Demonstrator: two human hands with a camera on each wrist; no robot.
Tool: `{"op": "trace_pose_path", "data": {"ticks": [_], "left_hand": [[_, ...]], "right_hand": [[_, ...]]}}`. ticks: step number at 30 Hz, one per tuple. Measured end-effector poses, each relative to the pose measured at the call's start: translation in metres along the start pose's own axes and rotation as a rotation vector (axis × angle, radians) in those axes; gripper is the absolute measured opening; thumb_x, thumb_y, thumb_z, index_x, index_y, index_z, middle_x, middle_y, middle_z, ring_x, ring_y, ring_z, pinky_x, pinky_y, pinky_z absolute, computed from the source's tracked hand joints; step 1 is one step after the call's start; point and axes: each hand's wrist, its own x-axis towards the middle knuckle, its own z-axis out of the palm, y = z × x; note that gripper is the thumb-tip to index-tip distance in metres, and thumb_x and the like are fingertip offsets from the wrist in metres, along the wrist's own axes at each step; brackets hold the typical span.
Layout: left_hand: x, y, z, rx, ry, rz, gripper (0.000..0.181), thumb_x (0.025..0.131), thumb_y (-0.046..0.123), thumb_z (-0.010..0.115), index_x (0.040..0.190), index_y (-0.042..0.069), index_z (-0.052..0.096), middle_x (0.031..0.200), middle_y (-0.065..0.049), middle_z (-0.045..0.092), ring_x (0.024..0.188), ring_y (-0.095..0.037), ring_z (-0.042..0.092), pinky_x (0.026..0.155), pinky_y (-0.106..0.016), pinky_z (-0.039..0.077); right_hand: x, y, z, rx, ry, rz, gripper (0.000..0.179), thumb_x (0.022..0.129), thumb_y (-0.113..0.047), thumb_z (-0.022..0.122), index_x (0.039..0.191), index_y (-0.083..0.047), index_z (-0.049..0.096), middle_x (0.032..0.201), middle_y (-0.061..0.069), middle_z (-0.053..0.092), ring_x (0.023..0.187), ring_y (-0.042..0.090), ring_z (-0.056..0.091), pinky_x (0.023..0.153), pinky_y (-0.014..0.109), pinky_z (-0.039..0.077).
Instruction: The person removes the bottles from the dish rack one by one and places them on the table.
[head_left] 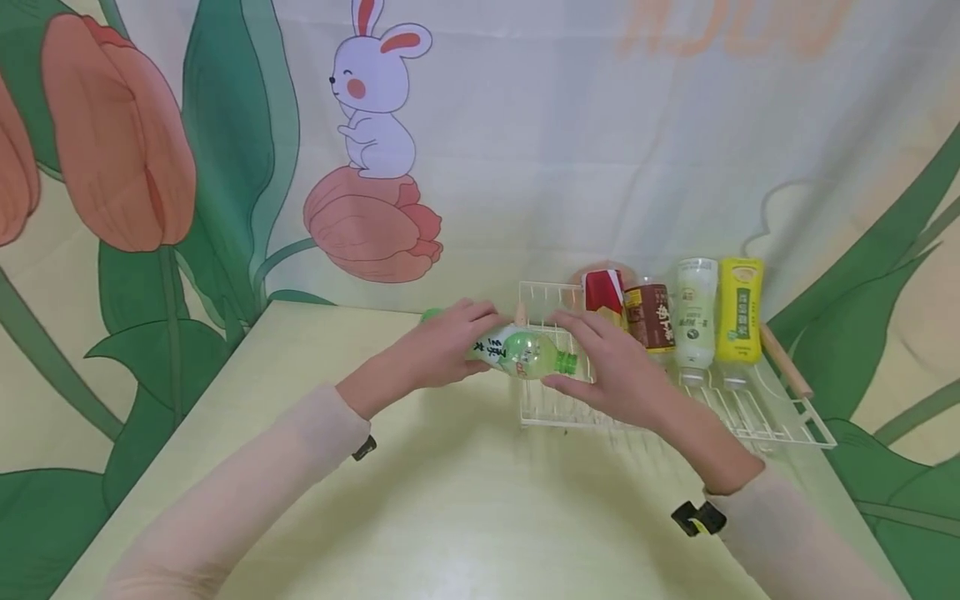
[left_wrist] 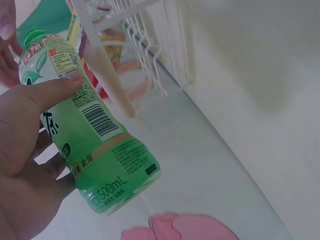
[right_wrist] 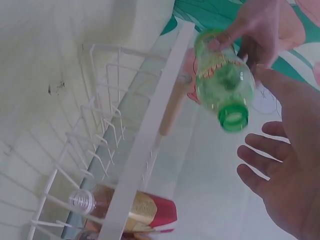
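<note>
A green plastic drink bottle [head_left: 517, 350], labelled 500mL, is held tilted on its side above the table by my left hand [head_left: 459, 343]. The left thumb [left_wrist: 62, 90] lies across the label, and the bottle's base faces outward in the left wrist view. Its green neck end [right_wrist: 233, 117] points toward my right hand [head_left: 622, 367]. That hand has its fingers spread and loosely bent, with the thumb close beside the bottle and nothing in its grasp.
A white wire rack [head_left: 558, 423] with wooden handles [head_left: 786, 360] stands behind the hands. Inside it lean a red package [head_left: 604, 293], a brown-labelled bottle [head_left: 651, 317], a pale green bottle [head_left: 696, 312] and a yellow bottle [head_left: 740, 308]. A printed curtain [head_left: 510, 167] hangs behind the table [head_left: 450, 517].
</note>
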Motion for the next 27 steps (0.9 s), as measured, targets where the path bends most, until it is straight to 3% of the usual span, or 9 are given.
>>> {"op": "trace_pose_path", "data": {"ticks": [4, 9, 11, 14, 18, 21, 24, 27], "left_hand": [[-0.019, -0.023, -0.007, -0.047, 0.036, -0.077, 0.064, 0.086, 0.015, 0.091, 0.142, 0.011, 0.062, 0.126, -0.007, 0.059, 0.113, -0.026, 0.058, 0.092, -0.037, 0.058], [-0.045, -0.063, -0.012, -0.128, 0.058, -0.282, 0.068, 0.086, 0.019, 0.091, 0.146, 0.014, 0.06, 0.134, -0.009, 0.054, 0.119, -0.027, 0.056, 0.1, -0.045, 0.057], [-0.056, -0.079, -0.013, -0.136, 0.105, -0.329, 0.07, 0.086, 0.021, 0.091, 0.148, 0.016, 0.058, 0.14, -0.009, 0.053, 0.123, -0.029, 0.054, 0.103, -0.049, 0.056], [-0.07, -0.103, -0.012, -0.115, 0.22, -0.351, 0.073, 0.085, 0.02, 0.092, 0.15, 0.017, 0.058, 0.147, -0.008, 0.052, 0.13, -0.031, 0.052, 0.106, -0.053, 0.052], [-0.087, -0.13, -0.009, -0.159, 0.326, -0.473, 0.072, 0.09, 0.024, 0.088, 0.152, 0.017, 0.053, 0.145, -0.009, 0.054, 0.129, -0.033, 0.051, 0.104, -0.057, 0.051], [-0.1, -0.147, -0.008, -0.272, 0.396, -0.62, 0.07, 0.094, 0.03, 0.084, 0.153, 0.014, 0.05, 0.141, -0.013, 0.056, 0.129, -0.035, 0.053, 0.105, -0.061, 0.049], [-0.113, -0.161, -0.007, -0.372, 0.47, -0.748, 0.073, 0.096, 0.035, 0.081, 0.156, 0.013, 0.047, 0.145, -0.015, 0.056, 0.134, -0.037, 0.053, 0.11, -0.062, 0.046], [-0.126, -0.172, -0.003, -0.423, 0.52, -0.837, 0.076, 0.097, 0.037, 0.079, 0.158, 0.011, 0.044, 0.15, -0.017, 0.054, 0.138, -0.039, 0.051, 0.112, -0.063, 0.043]], "right_hand": [[-0.007, 0.015, -0.006, 0.089, 0.061, 0.097, 0.084, 0.091, -0.039, 0.086, 0.161, -0.015, 0.045, 0.159, 0.011, 0.051, 0.145, 0.035, 0.047, 0.109, 0.062, 0.048], [-0.015, 0.052, -0.003, 0.249, 0.208, 0.215, 0.078, 0.094, -0.027, 0.083, 0.162, -0.017, 0.045, 0.154, 0.015, 0.055, 0.133, 0.038, 0.054, 0.1, 0.063, 0.054], [-0.016, 0.066, 0.001, 0.288, 0.25, 0.254, 0.078, 0.095, -0.027, 0.082, 0.163, -0.021, 0.044, 0.153, 0.014, 0.055, 0.127, 0.035, 0.055, 0.097, 0.059, 0.056], [-0.015, 0.079, 0.007, 0.375, 0.263, 0.342, 0.078, 0.097, -0.034, 0.08, 0.164, -0.026, 0.042, 0.152, 0.012, 0.054, 0.127, 0.034, 0.055, 0.103, 0.057, 0.054], [-0.011, 0.086, 0.015, 0.491, 0.281, 0.46, 0.08, 0.097, -0.039, 0.078, 0.164, -0.018, 0.04, 0.156, 0.015, 0.049, 0.14, 0.041, 0.051, 0.113, 0.061, 0.045], [-0.004, 0.09, 0.02, 0.502, 0.305, 0.503, 0.081, 0.098, -0.037, 0.078, 0.164, -0.01, 0.039, 0.157, 0.019, 0.049, 0.141, 0.042, 0.051, 0.113, 0.057, 0.046], [0.006, 0.093, 0.026, 0.445, 0.319, 0.516, 0.078, 0.098, -0.034, 0.079, 0.162, -0.009, 0.042, 0.147, 0.023, 0.055, 0.125, 0.042, 0.058, 0.103, 0.049, 0.054], [0.014, 0.097, 0.032, 0.388, 0.304, 0.534, 0.079, 0.098, -0.032, 0.079, 0.164, -0.014, 0.041, 0.138, 0.026, 0.06, 0.109, 0.042, 0.057, 0.091, 0.048, 0.054]]}}
